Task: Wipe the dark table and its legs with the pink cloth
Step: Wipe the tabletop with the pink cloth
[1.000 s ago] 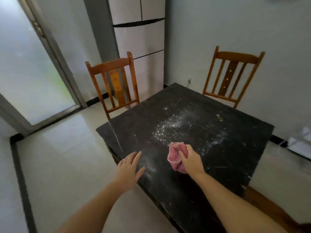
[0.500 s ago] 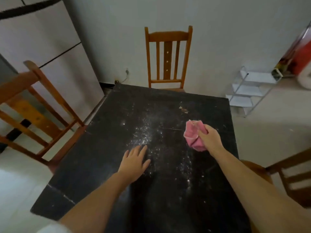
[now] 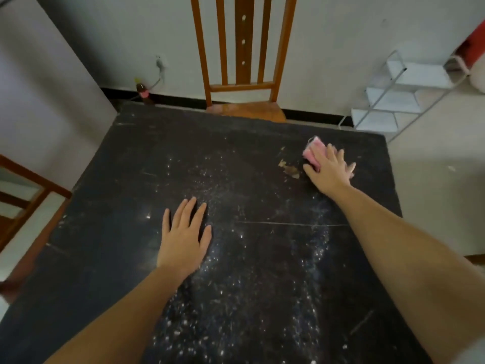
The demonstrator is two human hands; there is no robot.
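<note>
Pink cloth point(image 3: 312, 151) under flat right hand point(image 3: 329, 169) (fingers spread).

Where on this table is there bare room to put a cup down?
The table's left strip, between its left edge and the left hand, is bare. So is the far-left corner. The middle is dusted with white powder. Far right is taken: right hand pressing the pink cloth, brown scraps beside it.
</note>
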